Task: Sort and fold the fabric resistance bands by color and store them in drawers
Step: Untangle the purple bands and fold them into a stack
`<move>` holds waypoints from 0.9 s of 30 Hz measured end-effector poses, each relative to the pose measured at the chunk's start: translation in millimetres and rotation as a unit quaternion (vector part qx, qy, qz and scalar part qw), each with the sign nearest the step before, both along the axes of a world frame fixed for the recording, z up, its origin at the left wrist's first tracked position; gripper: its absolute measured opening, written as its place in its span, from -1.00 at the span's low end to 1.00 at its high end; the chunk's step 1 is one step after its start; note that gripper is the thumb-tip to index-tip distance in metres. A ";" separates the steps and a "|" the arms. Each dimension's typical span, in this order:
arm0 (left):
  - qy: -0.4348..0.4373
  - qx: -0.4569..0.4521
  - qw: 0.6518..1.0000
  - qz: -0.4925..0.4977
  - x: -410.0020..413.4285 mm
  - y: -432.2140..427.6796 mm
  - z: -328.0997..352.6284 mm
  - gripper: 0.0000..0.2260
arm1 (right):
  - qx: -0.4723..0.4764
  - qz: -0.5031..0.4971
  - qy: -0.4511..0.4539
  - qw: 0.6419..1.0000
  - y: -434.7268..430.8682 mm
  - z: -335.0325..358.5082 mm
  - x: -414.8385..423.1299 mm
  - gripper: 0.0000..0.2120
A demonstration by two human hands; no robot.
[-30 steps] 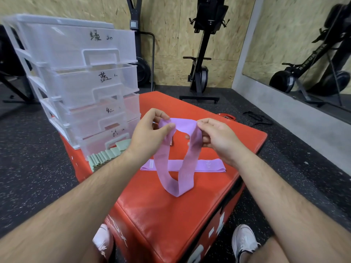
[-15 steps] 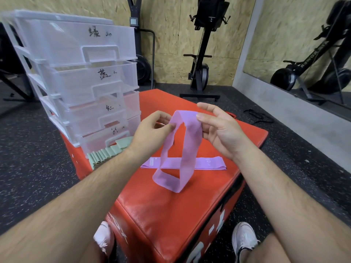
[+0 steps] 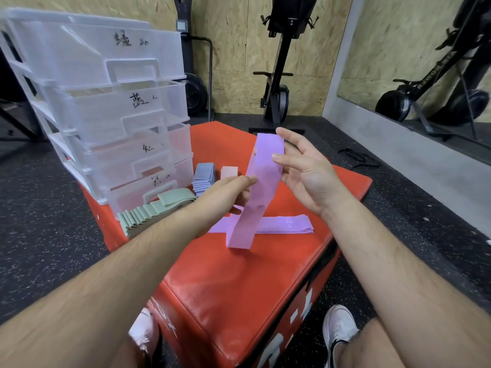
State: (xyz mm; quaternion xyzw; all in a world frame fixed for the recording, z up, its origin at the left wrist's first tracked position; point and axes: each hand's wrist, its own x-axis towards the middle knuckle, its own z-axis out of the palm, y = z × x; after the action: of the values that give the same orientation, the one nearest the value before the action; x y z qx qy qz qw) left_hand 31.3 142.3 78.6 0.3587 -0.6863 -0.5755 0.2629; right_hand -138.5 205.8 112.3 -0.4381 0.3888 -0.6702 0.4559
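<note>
Left hand (image 3: 225,193): fingertips closed in pinch on edge of held purple band (image 3: 261,187) at mid-length; thumb out of sight behind hand.
Right hand (image 3: 305,176): fingers nearly straight and spread behind band's upper end, thumb pressed on its front, clamping it.
Band hung tilted; lower end touched red box (image 3: 239,288), crossing flat purple band (image 3: 281,224).
Left forearm covered flat band's left end and part of green bands (image 3: 148,212).
Drawer unit (image 3: 106,88) labels handwritten, unreadable.

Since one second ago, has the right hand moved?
Yes. The right hand rose, lifting the held band higher above the flat purple band on the red box.
</note>
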 end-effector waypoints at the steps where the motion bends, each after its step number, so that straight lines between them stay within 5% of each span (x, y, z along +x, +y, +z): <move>1: 0.005 0.016 1.000 -0.006 -0.1 0.5 -0.1 -0.65 | -0.001 -0.003 -0.003 1.000 -0.4 -0.7 -1.6 -0.49; 5: 0.027 -0.006 1.000 -0.015 4.7 -1.0 1.3 -0.79 | 0.020 -0.027 -0.002 0.999 -1.5 -1.9 -7.5 -0.44; 10: 0.163 -0.012 0.986 0.036 4.0 -1.2 10.6 -0.63 | 0.113 -0.010 0.024 0.993 -1.9 -6.2 -10.1 -0.57; 15: 0.102 -0.114 0.986 0.061 8.6 0.6 13.0 -0.78 | 0.148 0.029 0.099 0.984 4.1 -5.5 -10.0 -0.55; 20: 0.064 -0.218 0.969 0.095 6.8 -0.2 9.5 -0.98 | 0.160 -0.051 0.419 0.892 5.2 -13.4 -4.4 -0.55; 22: 0.064 -0.230 0.965 0.104 6.2 0.9 9.8 -0.99 | 0.158 -0.090 0.481 0.857 2.2 -19.7 -4.0 -0.50; 27: 0.078 -0.243 0.957 0.137 6.8 2.6 13.7 -0.97 | 0.052 -0.094 0.435 0.894 -0.4 -22.0 -1.6 -0.55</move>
State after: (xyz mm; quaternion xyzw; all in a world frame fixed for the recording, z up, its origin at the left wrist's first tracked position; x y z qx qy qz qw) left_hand 38.2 144.9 92.3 0.3286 -0.7268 -0.3760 0.4716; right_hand -140.1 205.3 90.3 -0.6229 0.6215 -0.4316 0.1985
